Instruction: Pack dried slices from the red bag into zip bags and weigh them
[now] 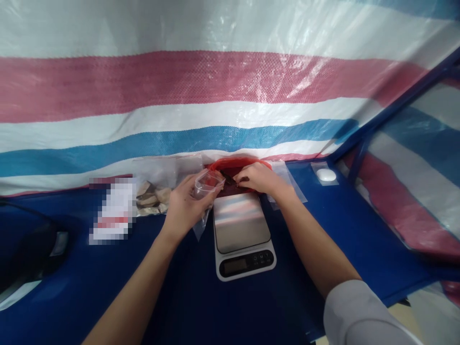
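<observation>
My left hand [187, 201] is wrapped round a clear plastic cup [207, 183], its mouth tilted toward the red bag. At the mouth of that red plastic bag [241, 161], my right hand [257, 177] has its fingers pinched together by a dark, thin piece [227, 179]; its exact kind does not show. More dark matter lies inside the bag, partly hidden by my fingers. Just below both hands sits a white digital kitchen scale [242, 225] with a bare steel plate. Its display shows no readable number.
Left of my left hand lies a clear bag of brownish pieces [153, 197], beside a pixelated packet [113, 211]. Clear plastic bags [289, 184] lie to the right, and a white oval object [327, 175] farther right. Striped sheeting [215, 81] hangs behind the blue table [194, 297].
</observation>
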A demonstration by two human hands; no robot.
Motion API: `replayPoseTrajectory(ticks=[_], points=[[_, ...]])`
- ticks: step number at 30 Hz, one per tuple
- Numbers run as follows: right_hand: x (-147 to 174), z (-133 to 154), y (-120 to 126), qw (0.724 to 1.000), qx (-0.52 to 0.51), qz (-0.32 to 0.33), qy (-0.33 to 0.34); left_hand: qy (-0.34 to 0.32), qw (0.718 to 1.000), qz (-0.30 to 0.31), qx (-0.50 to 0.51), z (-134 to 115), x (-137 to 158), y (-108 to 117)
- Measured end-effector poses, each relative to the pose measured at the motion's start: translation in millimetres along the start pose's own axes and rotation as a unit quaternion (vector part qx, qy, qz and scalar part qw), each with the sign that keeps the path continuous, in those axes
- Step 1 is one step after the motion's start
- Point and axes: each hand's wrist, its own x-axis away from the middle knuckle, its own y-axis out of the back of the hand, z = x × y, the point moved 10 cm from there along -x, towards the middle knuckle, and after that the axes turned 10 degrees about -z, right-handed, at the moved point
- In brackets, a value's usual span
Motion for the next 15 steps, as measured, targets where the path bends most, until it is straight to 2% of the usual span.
replayPoseTrajectory(ticks=[7,12,15], points=[[-1.6,9.4,28.1,0.993,-0.109,-0.046,-0.001,-0.037,0.999,0.013,0.004,-1.7,2.9,-5.2],[1.7,29.1,59.1,0.970,-0.214,-0.111,0.011,-0.056,0.998,0.040,-0.009,-7.2,6.9,-12.6],[4.0,48.3,72.7,0.957,-0.253,-0.133,0.044,-0.064,0.996,0.064,-0.011,-11.4,9.9,-18.5]])
